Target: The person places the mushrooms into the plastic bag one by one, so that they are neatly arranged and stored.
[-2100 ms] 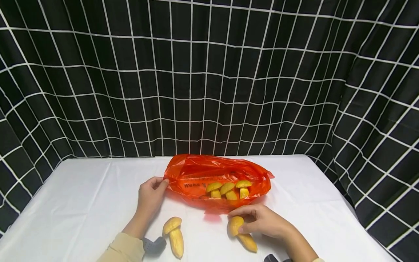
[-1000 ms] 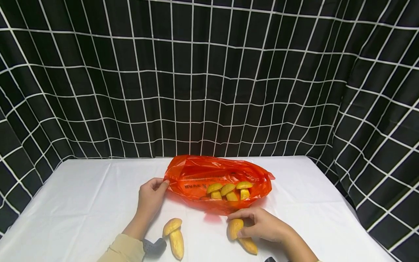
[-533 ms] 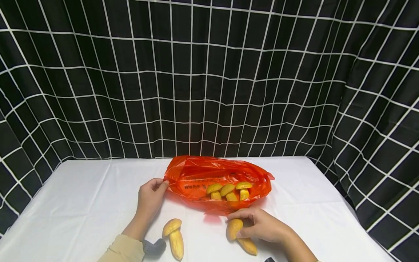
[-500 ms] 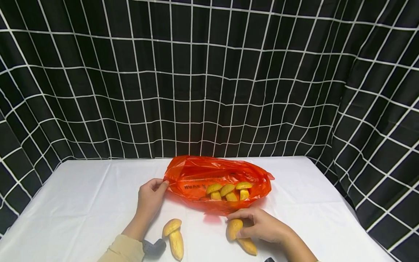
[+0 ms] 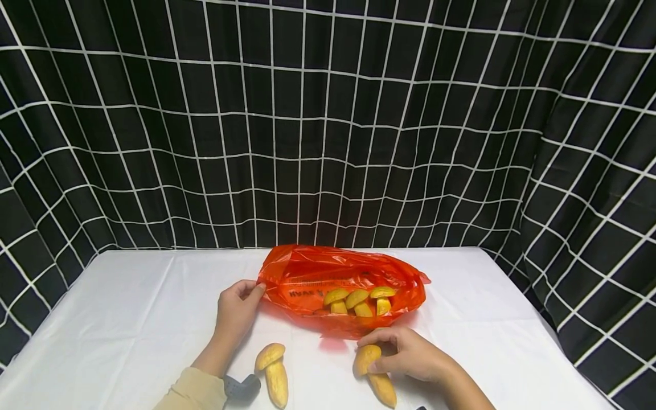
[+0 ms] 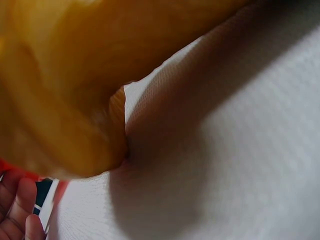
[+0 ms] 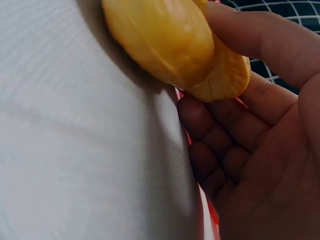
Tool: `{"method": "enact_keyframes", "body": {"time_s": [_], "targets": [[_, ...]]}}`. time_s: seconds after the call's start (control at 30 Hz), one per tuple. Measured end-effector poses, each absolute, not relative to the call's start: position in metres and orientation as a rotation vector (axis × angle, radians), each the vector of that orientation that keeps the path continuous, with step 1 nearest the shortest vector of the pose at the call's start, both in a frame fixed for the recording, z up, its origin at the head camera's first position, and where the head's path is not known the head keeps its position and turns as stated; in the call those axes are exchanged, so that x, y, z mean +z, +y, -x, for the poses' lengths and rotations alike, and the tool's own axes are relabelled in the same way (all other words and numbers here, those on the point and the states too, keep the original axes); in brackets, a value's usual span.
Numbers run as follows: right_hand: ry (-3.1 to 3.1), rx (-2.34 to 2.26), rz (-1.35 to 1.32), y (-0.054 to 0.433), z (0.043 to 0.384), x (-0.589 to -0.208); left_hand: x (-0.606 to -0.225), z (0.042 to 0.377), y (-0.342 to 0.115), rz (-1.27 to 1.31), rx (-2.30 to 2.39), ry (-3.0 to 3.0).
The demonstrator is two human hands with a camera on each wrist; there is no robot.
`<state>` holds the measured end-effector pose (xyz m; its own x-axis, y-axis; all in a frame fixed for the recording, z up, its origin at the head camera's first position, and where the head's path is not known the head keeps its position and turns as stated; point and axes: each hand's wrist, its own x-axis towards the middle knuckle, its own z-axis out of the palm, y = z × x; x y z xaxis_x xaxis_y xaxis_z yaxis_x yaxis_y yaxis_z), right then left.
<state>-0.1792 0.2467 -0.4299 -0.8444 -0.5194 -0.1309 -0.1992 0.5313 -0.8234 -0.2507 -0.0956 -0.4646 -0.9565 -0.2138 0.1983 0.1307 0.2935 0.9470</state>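
Observation:
In the head view my left hand pinches the left edge of a red plastic bag between thumb and fingers. The bag lies with its mouth spread toward me, and three yellow mushrooms show inside it. Just in front of the bag, my right hand holds another yellow mushroom by its cap, stem pointing toward me. The right wrist view shows thumb and fingers around this mushroom, low over the white cloth. One more mushroom lies near my left forearm; it looms large in the left wrist view.
A white cloth covers the table. Behind and beside it hangs a black curtain with a white grid. A grey device is at my left wrist, and a dark tip shows at the bottom edge.
The stem of the mushroom in my right hand has swung slightly left and toward me. The left hand and the bag stay almost as they were.

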Motion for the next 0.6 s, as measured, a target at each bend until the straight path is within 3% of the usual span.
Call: {"method": "enact_keyframes", "body": {"time_s": [0.6], "targets": [[2.501, -1.255, 0.562, 0.2400, 0.1789, -0.4319, -0.4623, 0.2502, -0.0954, -0.102, -1.673, -2.304]]}}
